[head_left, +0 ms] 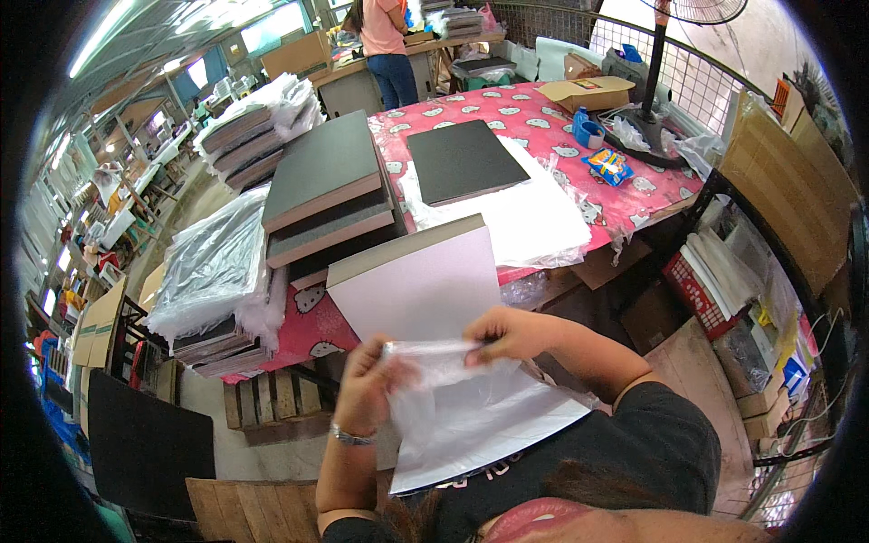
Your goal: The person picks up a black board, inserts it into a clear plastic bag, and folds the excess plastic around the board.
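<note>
My left hand and my right hand both grip the top edge of a clear plastic bag, which hangs crumpled in front of a large white flat board leaning from the table toward me. The board's lower end rests near my chest, partly behind the bag. A black flat board lies on a sheet of white plastic farther back on the red patterned table.
Stacks of black and grey boards stand at the table's left, with plastic-wrapped piles beside them. A tape roll, snack packet, cardboard box and fan stand sit at the far right. A person stands at the back.
</note>
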### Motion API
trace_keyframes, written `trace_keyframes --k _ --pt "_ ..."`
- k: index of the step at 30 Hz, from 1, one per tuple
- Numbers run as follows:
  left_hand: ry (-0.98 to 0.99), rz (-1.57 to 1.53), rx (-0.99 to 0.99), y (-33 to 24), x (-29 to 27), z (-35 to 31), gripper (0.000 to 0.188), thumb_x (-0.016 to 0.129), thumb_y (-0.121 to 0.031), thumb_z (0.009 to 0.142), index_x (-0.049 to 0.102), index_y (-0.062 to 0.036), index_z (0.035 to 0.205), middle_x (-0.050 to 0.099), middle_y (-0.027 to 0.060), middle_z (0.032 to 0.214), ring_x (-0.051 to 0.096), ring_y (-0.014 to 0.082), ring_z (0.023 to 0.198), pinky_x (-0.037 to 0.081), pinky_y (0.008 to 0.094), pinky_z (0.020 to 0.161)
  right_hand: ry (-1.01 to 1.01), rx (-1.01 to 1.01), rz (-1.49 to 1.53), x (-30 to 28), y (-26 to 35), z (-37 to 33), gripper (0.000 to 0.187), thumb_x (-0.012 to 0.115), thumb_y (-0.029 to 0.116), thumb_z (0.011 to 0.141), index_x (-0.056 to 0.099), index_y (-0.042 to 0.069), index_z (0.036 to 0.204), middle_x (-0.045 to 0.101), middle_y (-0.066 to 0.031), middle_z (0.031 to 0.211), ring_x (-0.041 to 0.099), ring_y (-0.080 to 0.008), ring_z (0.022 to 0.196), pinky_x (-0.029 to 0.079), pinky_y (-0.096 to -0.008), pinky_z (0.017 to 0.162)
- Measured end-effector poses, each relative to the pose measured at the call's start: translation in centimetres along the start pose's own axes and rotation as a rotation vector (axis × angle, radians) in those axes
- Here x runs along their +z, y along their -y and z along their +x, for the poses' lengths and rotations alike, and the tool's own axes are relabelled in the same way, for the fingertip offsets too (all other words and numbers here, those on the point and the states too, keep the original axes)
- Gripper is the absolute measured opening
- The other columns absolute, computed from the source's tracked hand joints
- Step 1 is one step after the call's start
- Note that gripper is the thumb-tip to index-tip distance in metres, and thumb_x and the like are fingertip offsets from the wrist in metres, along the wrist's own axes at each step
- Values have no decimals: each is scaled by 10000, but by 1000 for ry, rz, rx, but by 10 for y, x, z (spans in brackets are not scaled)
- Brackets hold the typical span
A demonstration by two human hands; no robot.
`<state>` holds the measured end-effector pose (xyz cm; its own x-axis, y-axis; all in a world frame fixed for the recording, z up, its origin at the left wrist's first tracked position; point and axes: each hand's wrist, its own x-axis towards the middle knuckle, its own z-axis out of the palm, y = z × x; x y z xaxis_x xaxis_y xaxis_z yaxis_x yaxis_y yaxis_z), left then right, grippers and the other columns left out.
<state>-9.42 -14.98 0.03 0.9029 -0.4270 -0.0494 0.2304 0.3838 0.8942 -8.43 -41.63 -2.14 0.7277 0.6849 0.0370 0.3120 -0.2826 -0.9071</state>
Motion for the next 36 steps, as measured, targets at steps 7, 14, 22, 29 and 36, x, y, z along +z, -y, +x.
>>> trace_keyframes --k 7,14,22,29,36 --pt "359 -114 176 -4 -51 -6 189 665 -120 770 661 8 909 660 101 814 597 199 704 485 317 665 164 -26 391 -15 -4 -26 134 715 112 787 621 23 819 626 -55 762 615 -142 734 499 -301 673" --pt "610 -110 -98 19 -65 -31 180 648 -127 756 655 -10 892 621 99 859 582 245 742 502 402 691 -371 -87 873 -24 -17 -37 237 677 216 847 575 18 929 614 -62 826 571 -118 756 484 -314 689" --pt "607 571 -447 38 -40 -28 459 765 -196 745 573 1 1113 599 45 1052 529 120 939 443 289 809 -358 -566 969 -32 1 -20 153 650 151 864 589 20 916 612 -36 840 605 -124 786 495 -289 691" --pt "470 -219 -46 20 -95 -24 402 693 -140 803 567 3 1157 637 72 943 609 170 842 499 276 678 -5 -31 353 -35 -17 -33 205 690 158 834 604 18 956 640 -55 900 631 -183 819 504 -328 777" --pt "79 -200 113 41 -88 -21 318 652 12 723 610 23 1038 645 96 838 629 237 773 510 351 662 120 -224 705 -29 -34 -39 300 631 114 873 578 7 1148 644 -82 1010 629 -179 892 500 -343 827"
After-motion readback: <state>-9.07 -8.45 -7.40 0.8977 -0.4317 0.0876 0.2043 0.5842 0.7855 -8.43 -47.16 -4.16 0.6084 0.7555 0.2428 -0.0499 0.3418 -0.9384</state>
